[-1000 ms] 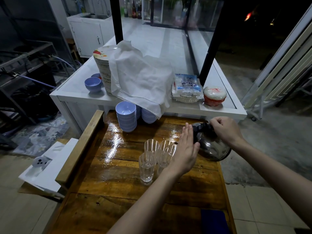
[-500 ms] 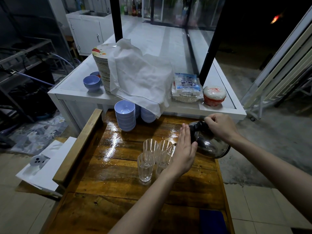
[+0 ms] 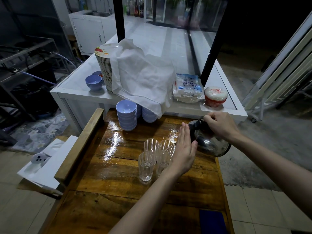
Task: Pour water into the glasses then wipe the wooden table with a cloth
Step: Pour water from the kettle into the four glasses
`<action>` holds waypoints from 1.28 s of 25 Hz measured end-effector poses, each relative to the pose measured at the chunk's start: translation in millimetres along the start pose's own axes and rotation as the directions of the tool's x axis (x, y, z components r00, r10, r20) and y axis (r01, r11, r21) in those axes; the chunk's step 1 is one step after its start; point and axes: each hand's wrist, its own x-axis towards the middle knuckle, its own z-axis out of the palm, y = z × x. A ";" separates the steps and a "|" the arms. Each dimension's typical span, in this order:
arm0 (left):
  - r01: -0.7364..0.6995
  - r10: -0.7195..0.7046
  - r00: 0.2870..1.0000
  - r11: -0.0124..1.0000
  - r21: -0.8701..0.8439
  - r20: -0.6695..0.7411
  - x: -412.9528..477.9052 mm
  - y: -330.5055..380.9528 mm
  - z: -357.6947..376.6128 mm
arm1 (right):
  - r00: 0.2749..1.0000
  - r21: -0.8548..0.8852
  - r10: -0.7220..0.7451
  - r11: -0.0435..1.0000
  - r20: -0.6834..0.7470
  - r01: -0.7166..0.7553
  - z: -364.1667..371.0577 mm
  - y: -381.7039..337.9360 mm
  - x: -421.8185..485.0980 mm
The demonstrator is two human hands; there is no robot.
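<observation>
4 clear glasses (image 3: 152, 155) stand clustered mid-worktop (image 3: 118, 174), whose wet wood shines. At their 3 o'clock a dark kettle (image 3: 208, 142) tilts toward them. Right hand (image 3: 221, 126) is clenched around its handle; left hand (image 3: 183, 152) lies flat, fingers together, against the kettle's side. Stacked blue bowls (image 3: 126, 115) sit at 12 o'clock, a blue cloth (image 3: 212, 222) at 5.

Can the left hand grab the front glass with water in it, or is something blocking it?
Probably yes. The left hand is flat and open against the kettle, right beside the front glass. Nothing lies between them, and the wooden table around that glass is bare.
</observation>
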 end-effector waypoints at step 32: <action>-0.017 0.015 0.999 0.998 0.061 0.032 -1.9 4.0 -8.8 | 0.998 0.020 0.053 0.998 -0.016 -0.053 -4.6 -1.5 -6.7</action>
